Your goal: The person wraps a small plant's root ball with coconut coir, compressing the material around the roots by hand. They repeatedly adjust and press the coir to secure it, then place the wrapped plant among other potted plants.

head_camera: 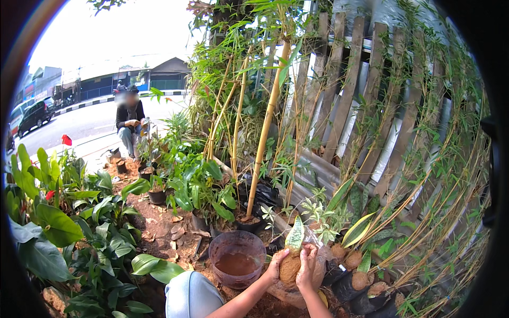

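Note:
Between my left hand (275,265) and my right hand (306,267) is a ball of brown coconut fibre (290,268). A snake plant leaf (295,235), green with a pale yellow edge, stands upright out of its top. My left hand presses the ball from the left side and my right hand clasps it from the right. Below and behind the ball lies a clear plastic bag (318,274), partly covered by my hands. Left of my hands stands a translucent tub (237,260) with brown, muddy water in it.
More fibre balls (353,260) and black plastic pots (350,292) sit at the right. Bamboo stems (270,119) rise ahead, before a wooden slat fence (350,87). Leafy plants (55,226) crowd the left. Another person (129,115) squats farther off by the road.

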### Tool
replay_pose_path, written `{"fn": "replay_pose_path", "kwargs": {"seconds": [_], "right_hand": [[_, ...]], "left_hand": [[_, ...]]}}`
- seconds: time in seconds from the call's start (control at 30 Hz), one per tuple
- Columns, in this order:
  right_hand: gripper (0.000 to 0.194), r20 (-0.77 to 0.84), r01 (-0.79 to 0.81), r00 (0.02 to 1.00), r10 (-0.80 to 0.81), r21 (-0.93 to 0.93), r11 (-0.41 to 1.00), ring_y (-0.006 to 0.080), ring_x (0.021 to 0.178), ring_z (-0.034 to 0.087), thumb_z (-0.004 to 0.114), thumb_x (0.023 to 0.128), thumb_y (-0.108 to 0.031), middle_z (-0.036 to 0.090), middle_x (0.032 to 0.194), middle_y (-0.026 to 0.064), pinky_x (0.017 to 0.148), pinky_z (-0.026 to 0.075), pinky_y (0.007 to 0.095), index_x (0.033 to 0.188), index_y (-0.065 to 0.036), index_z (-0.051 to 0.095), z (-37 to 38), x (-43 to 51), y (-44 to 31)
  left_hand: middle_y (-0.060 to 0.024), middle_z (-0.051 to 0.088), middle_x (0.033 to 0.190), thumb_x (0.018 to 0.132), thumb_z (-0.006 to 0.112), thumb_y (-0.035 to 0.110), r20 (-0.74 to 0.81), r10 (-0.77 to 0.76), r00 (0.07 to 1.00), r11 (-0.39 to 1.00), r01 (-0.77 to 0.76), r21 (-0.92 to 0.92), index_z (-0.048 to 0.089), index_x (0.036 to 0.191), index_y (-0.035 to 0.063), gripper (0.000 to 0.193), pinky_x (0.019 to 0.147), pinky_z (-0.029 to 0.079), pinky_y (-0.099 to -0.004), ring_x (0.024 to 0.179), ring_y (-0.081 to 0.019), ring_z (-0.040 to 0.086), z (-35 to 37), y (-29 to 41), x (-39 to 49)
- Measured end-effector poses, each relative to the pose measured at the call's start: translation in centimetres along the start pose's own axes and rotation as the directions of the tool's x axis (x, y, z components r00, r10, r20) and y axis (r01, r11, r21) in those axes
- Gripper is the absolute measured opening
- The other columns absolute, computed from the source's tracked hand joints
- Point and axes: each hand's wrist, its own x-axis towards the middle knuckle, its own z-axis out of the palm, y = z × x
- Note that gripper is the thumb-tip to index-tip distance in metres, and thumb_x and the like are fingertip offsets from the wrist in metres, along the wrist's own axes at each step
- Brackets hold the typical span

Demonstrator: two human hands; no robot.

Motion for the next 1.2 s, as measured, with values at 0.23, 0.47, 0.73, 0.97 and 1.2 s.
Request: {"fn": "replay_pose_path", "kwargs": {"seconds": [0.23,0.47,0.73,0.97,1.2], "right_hand": [[0.033,0.094,-0.204,0.975,0.202,0.009,0.979,0.0173,0.087,0.052,0.044,0.093,-0.027,0.058,0.093,0.0105,0.083,0.038,0.0282,0.099,0.004,0.054,0.1,0.1,-0.2],[0.052,0.31,-0.685,0.728,0.611,0.287,0.67,0.0228,0.1,0.053,0.053,0.085,-0.042,0.056,0.111,0.01,0.089,0.041,0.034,0.116,-0.001,0.051,-2.9,2.0,1.9],[0.023,-0.135,0.13,0.961,-0.243,-0.555,0.822,0.0261,0.093,0.05,0.047,0.088,-0.02,0.057,0.097,0.0092,0.085,0.037,0.0377,0.092,-0.001,0.058,-5.4,2.2,-2.8],[0.049,0.208,0.23,0.969,-0.13,-0.586,0.777,0.0332,0.119,0.04,0.051,0.086,-0.027,0.043,0.127,0.0208,0.1,0.028,0.0407,0.124,0.002,0.043,-1.6,-0.3,-4.1],[0.037,0.179,-0.195,0.967,0.183,0.052,0.979,0.0133,0.093,0.053,0.057,0.085,-0.02,0.058,0.104,0.0097,0.083,0.041,0.0266,0.113,0.005,0.052,-1.5,0.2,-2.5]], "left_hand": [[-0.0127,0.061,0.1,0.085,0.054,0.028,-0.104,-0.172,0.98,0.985,0.168,-0.047,0.054,0.107,-0.0006,0.037,0.081,0.049,-0.0341,0.088,-0.0223,0.061,0.3,0.5,-0.7],[-0.0161,0.06,0.102,0.084,0.055,0.028,-0.129,-0.208,0.97,0.976,0.198,-0.086,0.053,0.109,-0.0021,0.039,0.08,0.05,-0.0399,0.088,-0.0255,0.062,0.1,0.2,-0.1],[-0.0105,0.062,0.089,0.081,0.061,0.021,-0.243,0.073,0.967,0.991,-0.043,0.125,0.058,0.099,-0.001,0.028,0.071,0.052,-0.0316,0.075,-0.0197,0.063,1.6,1.9,0.0],[-0.0051,0.062,0.089,0.082,0.061,0.016,-0.158,0.252,0.955,0.916,-0.182,0.358,0.059,0.097,0.0001,0.022,0.07,0.048,-0.0248,0.078,-0.0116,0.059,2.3,0.0,0.3],[-0.0124,0.058,0.107,0.092,0.035,0.04,-0.04,0.169,0.985,0.982,-0.165,0.094,0.05,0.115,-0.0004,0.048,0.089,0.043,-0.0337,0.094,-0.0212,0.058,-1.0,-2.6,1.4]]}}
